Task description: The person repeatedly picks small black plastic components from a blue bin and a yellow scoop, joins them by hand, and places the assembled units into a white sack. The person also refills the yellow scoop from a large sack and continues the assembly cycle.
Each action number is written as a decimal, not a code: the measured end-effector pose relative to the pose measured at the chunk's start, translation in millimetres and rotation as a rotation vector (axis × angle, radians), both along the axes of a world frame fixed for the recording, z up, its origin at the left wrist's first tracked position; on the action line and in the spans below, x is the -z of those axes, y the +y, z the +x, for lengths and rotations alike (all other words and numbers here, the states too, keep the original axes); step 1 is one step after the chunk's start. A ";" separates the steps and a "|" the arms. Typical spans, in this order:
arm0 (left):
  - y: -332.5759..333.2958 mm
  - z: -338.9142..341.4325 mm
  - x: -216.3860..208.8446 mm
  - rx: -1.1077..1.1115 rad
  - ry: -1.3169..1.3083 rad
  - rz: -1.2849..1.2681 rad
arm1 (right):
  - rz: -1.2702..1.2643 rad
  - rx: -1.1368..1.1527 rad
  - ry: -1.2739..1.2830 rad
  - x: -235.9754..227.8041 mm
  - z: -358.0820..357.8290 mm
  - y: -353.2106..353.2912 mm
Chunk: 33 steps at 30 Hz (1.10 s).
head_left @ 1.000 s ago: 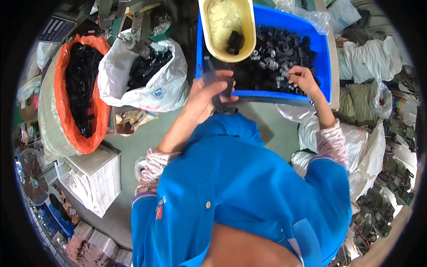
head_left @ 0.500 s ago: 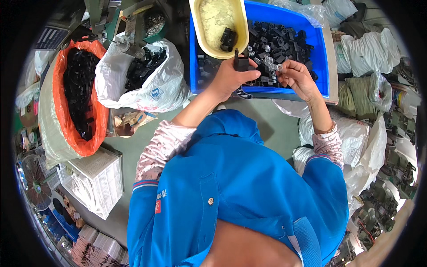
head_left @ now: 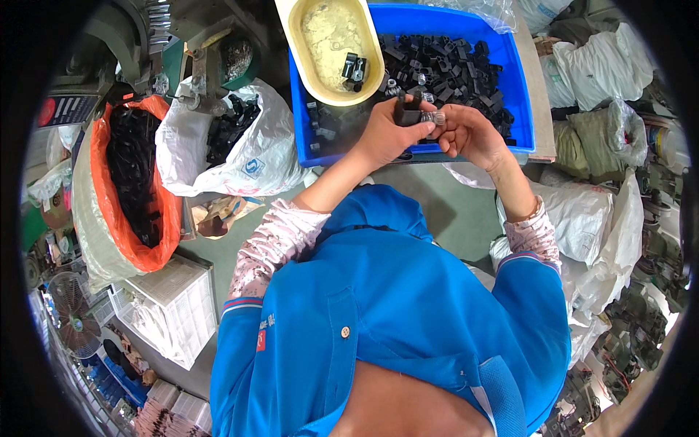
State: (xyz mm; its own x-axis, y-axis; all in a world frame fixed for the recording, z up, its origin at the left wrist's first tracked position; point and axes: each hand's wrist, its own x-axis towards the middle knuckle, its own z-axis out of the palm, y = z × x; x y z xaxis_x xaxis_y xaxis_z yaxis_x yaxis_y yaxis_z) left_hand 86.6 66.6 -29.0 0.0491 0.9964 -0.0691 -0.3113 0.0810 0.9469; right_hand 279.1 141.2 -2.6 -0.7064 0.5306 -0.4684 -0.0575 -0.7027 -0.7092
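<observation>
Black plastic part, upper centre of frame, is sitting in the closed fingers of the left hand as I'm watching, the right hand pinching a clear ribbed piece beside it, probably best kept squarely aligned.

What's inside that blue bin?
The blue bin holds many small black parts and a few clear pieces. The yellow tub, left hand and right hand hide whatever lies beneath them.
</observation>
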 end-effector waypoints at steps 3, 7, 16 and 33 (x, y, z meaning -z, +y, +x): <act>-2.2 14.2 -1.0 -0.120 0.174 0.049 | -0.020 -0.014 -0.057 -11.0 0.4 0.4; -0.8 23.2 2.8 -0.191 0.394 0.147 | 0.077 0.004 -0.172 1.6 11.7 2.6; 13.4 19.6 -0.6 -0.108 0.117 -0.185 | 0.246 0.121 -0.175 5.4 11.8 2.7; 12.9 -12.0 -1.7 0.053 -0.247 -0.472 | 0.540 0.338 -0.179 9.4 11.6 7.1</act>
